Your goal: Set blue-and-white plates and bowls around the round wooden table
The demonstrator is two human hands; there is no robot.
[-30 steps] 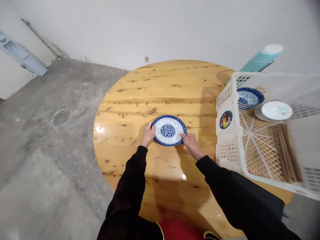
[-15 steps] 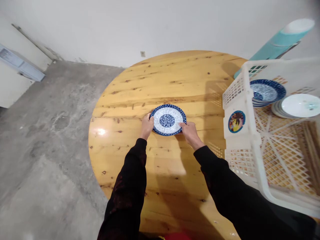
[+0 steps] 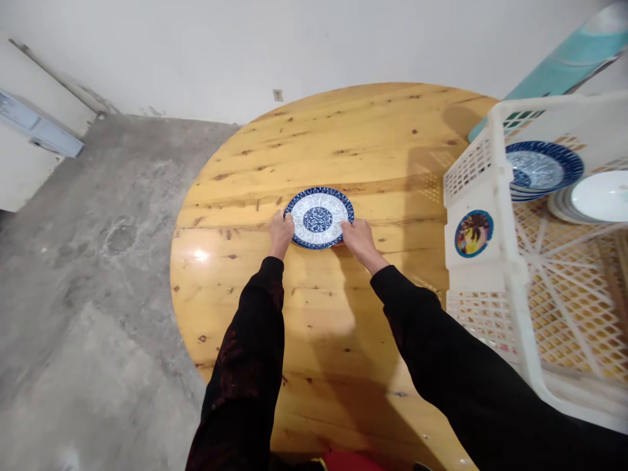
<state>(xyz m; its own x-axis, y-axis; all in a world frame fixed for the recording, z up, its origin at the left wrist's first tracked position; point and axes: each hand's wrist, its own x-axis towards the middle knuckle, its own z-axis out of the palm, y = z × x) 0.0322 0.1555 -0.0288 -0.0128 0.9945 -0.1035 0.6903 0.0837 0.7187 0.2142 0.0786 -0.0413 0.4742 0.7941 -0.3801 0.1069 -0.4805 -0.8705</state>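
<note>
A round blue-and-white patterned plate [image 3: 318, 219] is held face up over the middle of the wooden table [image 3: 235, 281]. My left hand [image 3: 281, 231] grips its left rim, with the thumb on top and the other fingers out of sight beneath. At the lower right rim, my right hand [image 3: 358, 237] pinches the plate in the same way, thumb on the upper face. Whether the plate's underside rests on the wood or hovers slightly above it, I cannot tell.
A white plastic basket [image 3: 517, 261] stands at the table's right side. Inside it are stacked blue-and-white plates [image 3: 544, 167] and white dishes [image 3: 601, 196]. Behind the basket leans a tall turquoise cylinder [image 3: 559, 62]. Grey concrete floor [image 3: 112, 261] lies to the left.
The plate, held in both hands, has shifted slightly left and away from me across the table. The view has also moved a little. My grip looks the same.
</note>
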